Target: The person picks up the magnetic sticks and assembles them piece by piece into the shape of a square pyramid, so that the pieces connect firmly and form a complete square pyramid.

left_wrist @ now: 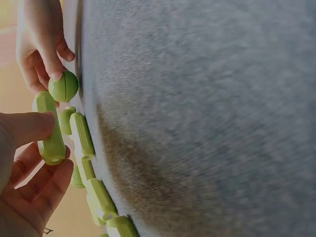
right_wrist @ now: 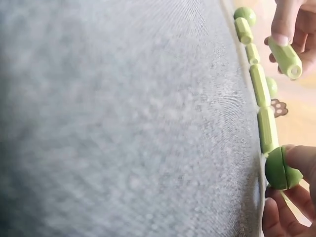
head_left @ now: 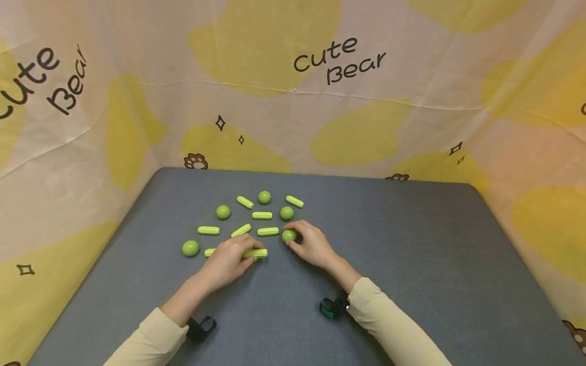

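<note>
My left hand (head_left: 229,258) pinches a light green faceted stick (head_left: 259,253) between thumb and fingers. In the left wrist view, that stick (left_wrist: 48,131) has a small hole in its end and is lifted above the table. My right hand (head_left: 317,248) holds a shiny green ball (head_left: 288,236) by thumb and fingertips; the right wrist view shows a groove around this ball (right_wrist: 276,169). Just beyond the hands lie two more sticks, one flat (head_left: 268,232) and one slanted (head_left: 241,230). Another stick (head_left: 209,252) is partly hidden behind my left hand.
Farther back on the grey table (head_left: 403,244) lie several more sticks, one in the middle (head_left: 262,215), and green balls, one at the back (head_left: 264,197). A lone ball (head_left: 190,248) sits left of my left hand. Printed cloth (head_left: 274,122) hangs around the table.
</note>
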Demonstrator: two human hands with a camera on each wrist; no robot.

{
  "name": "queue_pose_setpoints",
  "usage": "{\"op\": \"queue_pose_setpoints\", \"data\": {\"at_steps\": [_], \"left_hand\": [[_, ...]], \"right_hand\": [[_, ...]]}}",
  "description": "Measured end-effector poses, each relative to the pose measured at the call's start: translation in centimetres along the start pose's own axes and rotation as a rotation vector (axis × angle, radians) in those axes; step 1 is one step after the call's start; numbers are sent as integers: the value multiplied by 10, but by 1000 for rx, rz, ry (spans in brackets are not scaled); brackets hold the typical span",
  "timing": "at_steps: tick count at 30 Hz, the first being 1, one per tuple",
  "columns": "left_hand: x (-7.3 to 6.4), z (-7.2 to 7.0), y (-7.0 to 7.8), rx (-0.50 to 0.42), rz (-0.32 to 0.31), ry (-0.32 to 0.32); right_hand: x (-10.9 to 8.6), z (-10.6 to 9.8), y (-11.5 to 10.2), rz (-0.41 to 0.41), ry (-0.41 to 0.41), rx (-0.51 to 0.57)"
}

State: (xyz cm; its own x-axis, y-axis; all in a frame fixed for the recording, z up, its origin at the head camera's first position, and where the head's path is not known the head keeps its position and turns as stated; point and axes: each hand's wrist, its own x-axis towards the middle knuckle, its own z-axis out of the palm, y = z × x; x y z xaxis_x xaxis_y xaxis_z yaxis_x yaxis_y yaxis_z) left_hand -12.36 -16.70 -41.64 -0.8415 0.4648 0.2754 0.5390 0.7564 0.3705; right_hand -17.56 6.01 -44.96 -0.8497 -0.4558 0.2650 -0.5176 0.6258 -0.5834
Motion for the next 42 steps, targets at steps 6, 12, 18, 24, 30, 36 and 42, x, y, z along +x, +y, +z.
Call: {"op": "queue_pose_setpoints", "data": {"at_steps": [6,12,18,24,30,36,42], "left_hand": [[7,-2,4,-12,12,19],[12,0,7,-23,16,23],[16,5,9,-32,12,31],[21,8,12,-41,33,62],[31,13,19,-58,32,69],[44,20,27,-84,17,52],[55,31,35,-92,12,17]], "right_hand": [[-7,-6,1,5,50,36],[-15,-14,5,31,72,80],[-23,-21,9,69,93,99],[-32,-31,13,125,128,142],[-41,-40,19,165,147,160],[-49,-50,27,178,160,166],[-57,-57,34,195,169,151]]}}
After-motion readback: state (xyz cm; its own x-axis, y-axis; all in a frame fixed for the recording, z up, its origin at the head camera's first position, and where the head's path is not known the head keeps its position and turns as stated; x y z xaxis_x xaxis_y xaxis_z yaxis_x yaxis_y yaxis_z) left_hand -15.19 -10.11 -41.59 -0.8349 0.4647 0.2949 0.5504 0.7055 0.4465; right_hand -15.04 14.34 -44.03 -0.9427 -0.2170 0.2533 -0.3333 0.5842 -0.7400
